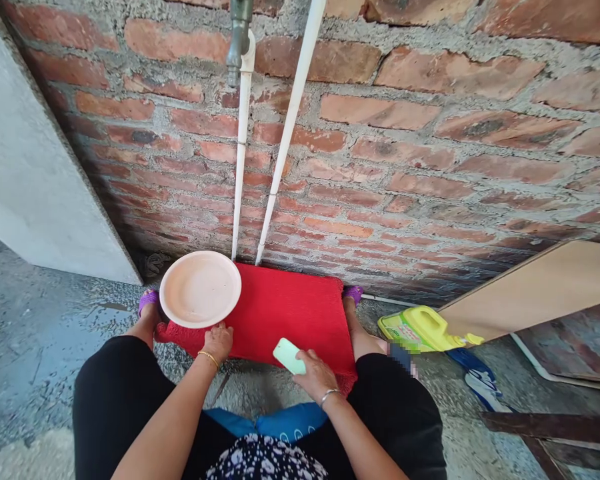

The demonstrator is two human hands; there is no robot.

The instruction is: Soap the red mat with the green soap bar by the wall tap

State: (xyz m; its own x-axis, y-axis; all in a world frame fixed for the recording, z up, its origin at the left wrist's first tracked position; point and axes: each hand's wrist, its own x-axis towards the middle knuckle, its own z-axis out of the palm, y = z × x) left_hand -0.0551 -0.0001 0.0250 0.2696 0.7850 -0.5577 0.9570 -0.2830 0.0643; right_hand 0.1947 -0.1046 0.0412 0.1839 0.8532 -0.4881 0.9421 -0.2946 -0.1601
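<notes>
A red cloth [290, 307] lies spread over a low flat support between my feet, its near edge hanging down. On its left end stands a round pale pink basin [199, 291] with a little wetness inside. My left hand [218, 342] rests on the cloth close against the basin's near rim, palm down with the fingers apart. In my right hand [316, 375] is a pale green scrub brush [289, 356], gripped at one end just above the cloth's near edge. Its bristles are hidden from this side.
Ahead rises a brick wall [405, 160] with a tap [239, 47] and white pipes [293, 110]. A grey slab [45, 147] leans at left. On the right are a yellow detergent jug [420, 327], a cardboard sheet [535, 287] and a dark wooden frame [555, 427]. The concrete floor [55, 347] is wet.
</notes>
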